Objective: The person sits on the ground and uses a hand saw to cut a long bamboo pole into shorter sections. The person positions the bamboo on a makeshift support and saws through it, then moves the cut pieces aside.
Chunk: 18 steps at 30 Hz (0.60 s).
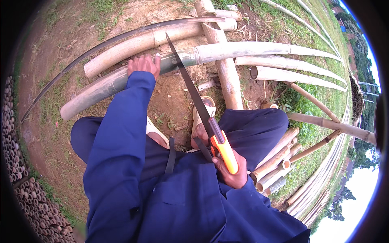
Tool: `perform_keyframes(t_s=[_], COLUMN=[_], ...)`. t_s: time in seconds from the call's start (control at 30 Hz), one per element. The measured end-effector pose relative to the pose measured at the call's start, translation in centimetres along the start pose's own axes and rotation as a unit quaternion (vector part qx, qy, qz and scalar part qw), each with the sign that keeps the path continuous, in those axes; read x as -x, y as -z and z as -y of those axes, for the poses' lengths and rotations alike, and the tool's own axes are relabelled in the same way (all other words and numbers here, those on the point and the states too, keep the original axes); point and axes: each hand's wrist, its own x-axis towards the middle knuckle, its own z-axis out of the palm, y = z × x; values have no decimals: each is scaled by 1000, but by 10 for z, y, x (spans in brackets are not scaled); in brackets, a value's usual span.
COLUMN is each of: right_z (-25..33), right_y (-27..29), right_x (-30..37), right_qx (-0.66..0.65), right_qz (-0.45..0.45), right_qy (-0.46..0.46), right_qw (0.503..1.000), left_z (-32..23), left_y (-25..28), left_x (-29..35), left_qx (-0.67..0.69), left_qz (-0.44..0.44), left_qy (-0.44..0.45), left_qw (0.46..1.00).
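Note:
My left hand (144, 65) presses flat on a long bamboo pole (243, 49) that lies across the ground in front of me. My right hand (231, 172) grips the orange and black handle of a hand saw (190, 87). The saw's dark blade reaches up and left, and its tip crosses the pole just right of my left hand. I am crouched in blue work clothes, with my sandalled feet (200, 121) on bare earth below the pole.
More bamboo poles (291, 75) lie to the right and behind, one thick pole (225, 69) crossing under the held one. Short cut pieces (275, 170) are piled at my right. Stacked bamboo ends (24, 190) line the left edge. Grass surrounds the dirt patch.

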Motion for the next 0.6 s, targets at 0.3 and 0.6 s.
perform_keyframes(t_s=[0.3, 0.6], right_z=[-16, -12], right_y=[-71, 2], right_x=[-151, -5], right_qx=[59, 73], right_qz=[-50, -2], right_qy=[220, 96], right_qw=[972, 993], left_z=[-9, 2], left_y=[13, 1], left_x=[-16, -5], left_qx=[13, 19], left_qz=[56, 40], left_qy=[25, 7], left_qw=[998, 999])
